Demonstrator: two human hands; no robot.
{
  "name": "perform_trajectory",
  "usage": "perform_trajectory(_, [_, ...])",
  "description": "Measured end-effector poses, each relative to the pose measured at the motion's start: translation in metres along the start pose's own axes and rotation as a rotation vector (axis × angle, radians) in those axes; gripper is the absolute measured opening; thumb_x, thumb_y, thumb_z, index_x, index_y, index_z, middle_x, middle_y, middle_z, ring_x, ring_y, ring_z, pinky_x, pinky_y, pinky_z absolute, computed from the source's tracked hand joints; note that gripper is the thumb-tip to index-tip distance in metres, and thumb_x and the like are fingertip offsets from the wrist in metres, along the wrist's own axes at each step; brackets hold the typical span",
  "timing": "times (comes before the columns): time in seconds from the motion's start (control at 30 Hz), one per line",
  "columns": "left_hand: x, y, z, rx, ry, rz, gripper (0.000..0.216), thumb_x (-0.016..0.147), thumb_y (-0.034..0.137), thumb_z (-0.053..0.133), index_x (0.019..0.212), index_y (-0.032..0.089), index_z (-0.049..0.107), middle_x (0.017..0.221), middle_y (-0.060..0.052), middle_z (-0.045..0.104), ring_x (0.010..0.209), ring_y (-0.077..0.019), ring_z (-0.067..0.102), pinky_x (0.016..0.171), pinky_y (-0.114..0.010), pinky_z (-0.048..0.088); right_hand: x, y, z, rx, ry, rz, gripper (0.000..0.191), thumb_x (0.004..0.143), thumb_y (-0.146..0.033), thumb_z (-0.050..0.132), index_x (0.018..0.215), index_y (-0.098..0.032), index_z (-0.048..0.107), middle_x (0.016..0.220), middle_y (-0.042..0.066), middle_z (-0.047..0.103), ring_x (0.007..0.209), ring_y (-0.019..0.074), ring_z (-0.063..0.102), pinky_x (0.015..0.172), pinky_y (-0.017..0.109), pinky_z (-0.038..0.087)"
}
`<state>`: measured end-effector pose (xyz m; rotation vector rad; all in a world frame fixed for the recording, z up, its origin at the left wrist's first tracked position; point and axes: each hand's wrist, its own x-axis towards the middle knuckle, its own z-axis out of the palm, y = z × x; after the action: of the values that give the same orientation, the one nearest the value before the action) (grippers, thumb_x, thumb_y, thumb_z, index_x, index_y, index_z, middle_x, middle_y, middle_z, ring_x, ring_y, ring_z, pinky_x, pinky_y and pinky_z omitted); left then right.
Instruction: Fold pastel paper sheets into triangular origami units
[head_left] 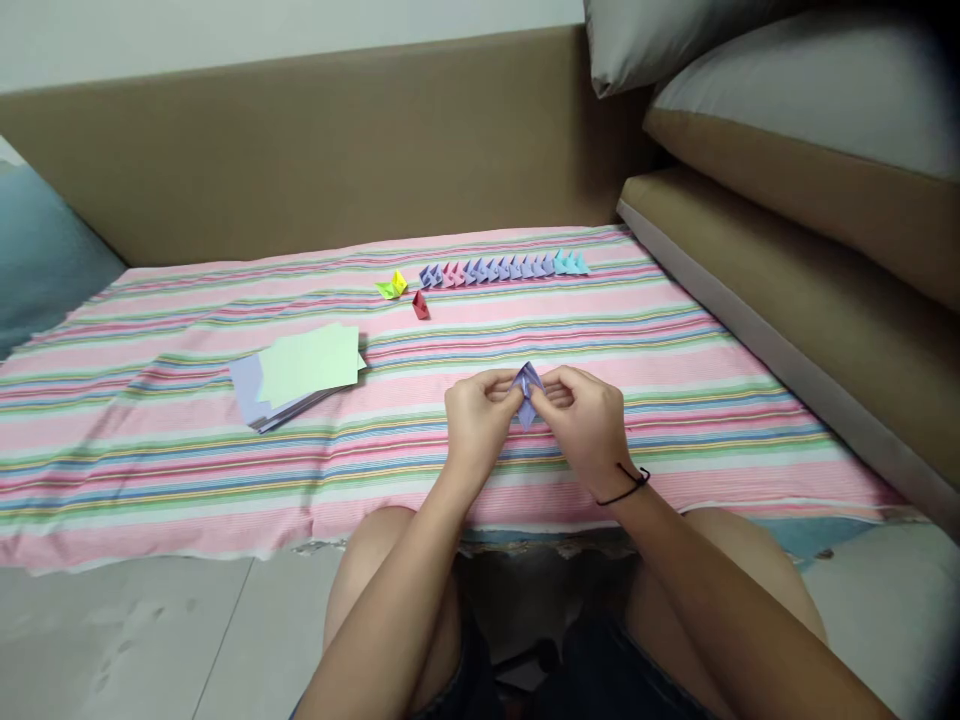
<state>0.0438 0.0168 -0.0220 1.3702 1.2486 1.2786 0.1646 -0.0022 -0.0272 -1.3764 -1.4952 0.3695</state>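
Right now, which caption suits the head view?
Left hand and right hand pinch purple paper over a striped cloth, near a paper stack.

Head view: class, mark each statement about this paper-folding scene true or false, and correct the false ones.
1. The left hand and right hand both pinch one purple folded paper. True.
2. The paper stack has a red sheet on top. False: the top sheet is light green.
3. A row of folded pieces lies on the striped cloth beyond the hands. True.
4. The red folded piece sits inside that row. False: it lies apart, nearer the person, beside the yellow folded piece.
5. A black band circles the left wrist. False: it is on the right wrist.
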Motion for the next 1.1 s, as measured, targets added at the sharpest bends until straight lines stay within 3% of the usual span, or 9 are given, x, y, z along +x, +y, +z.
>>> perform_trajectory(0.13, [0.000,0.000,-0.001,-0.107,-0.058,-0.050,0.017,0.067,0.016,0.067,0.083,0.013,0.072,0.083,-0.007,0.074,0.076,-0.0206,0.070,0.070,-0.028,0.056,0.000,0.002,0.001,-0.007,0.008,-0.030,0.007,0.078,-0.021,0.059,0.077,-0.017,0.064,0.072,0.002,0.065,0.060,0.0127,0.062,0.056,0.022,0.050])
perform_trajectory(0.37, [-0.006,-0.004,0.006,0.028,0.025,0.062,0.015,0.070,0.015,0.063,0.082,0.015,0.072,0.074,-0.005,0.073,0.069,-0.0177,0.069,0.064,-0.025,0.054,-0.002,0.004,0.002,-0.199,0.013,-0.147,0.011,0.081,-0.020,0.057,0.073,-0.015,0.063,0.069,0.003,0.062,0.059,0.0146,0.058,0.057,0.026,0.047])
perform_trajectory(0.53, [-0.003,-0.004,0.009,-0.285,-0.072,-0.073,0.019,0.069,0.016,0.064,0.087,0.011,0.068,0.076,-0.006,0.072,0.073,-0.0171,0.069,0.070,-0.026,0.053,0.001,0.003,-0.001,-0.224,0.049,-0.228,0.013,0.082,-0.015,0.053,0.084,-0.015,0.066,0.076,0.005,0.064,0.067,0.0168,0.060,0.064,0.028,0.048])
perform_trajectory(0.73, [-0.003,-0.005,0.009,-0.393,0.024,-0.116,0.021,0.067,0.020,0.069,0.085,0.011,0.066,0.073,-0.006,0.071,0.072,-0.0163,0.067,0.071,-0.026,0.051,0.003,0.006,-0.002,-0.065,0.059,-0.147,0.011,0.079,-0.015,0.055,0.085,-0.016,0.065,0.077,0.003,0.066,0.065,0.0140,0.062,0.063,0.024,0.051])
perform_trajectory(0.93, [-0.006,-0.008,0.017,-0.481,-0.018,-0.103,0.020,0.066,0.017,0.069,0.086,0.012,0.065,0.068,-0.001,0.066,0.067,-0.0108,0.062,0.069,-0.023,0.047,0.001,0.007,0.000,-0.395,0.109,-0.298,0.011,0.081,-0.013,0.054,0.080,-0.015,0.065,0.072,0.004,0.065,0.066,0.0180,0.060,0.062,0.028,0.046])
perform_trajectory(1.1, [-0.007,-0.003,0.019,-0.629,-0.075,-0.132,0.013,0.064,0.012,0.070,0.073,0.013,0.061,0.056,0.006,0.054,0.055,-0.0050,0.051,0.060,-0.018,0.042,0.000,0.002,-0.001,-0.633,0.171,-0.441,0.017,0.085,-0.012,0.050,0.083,-0.016,0.067,0.070,0.004,0.063,0.068,0.0181,0.056,0.062,0.028,0.041])
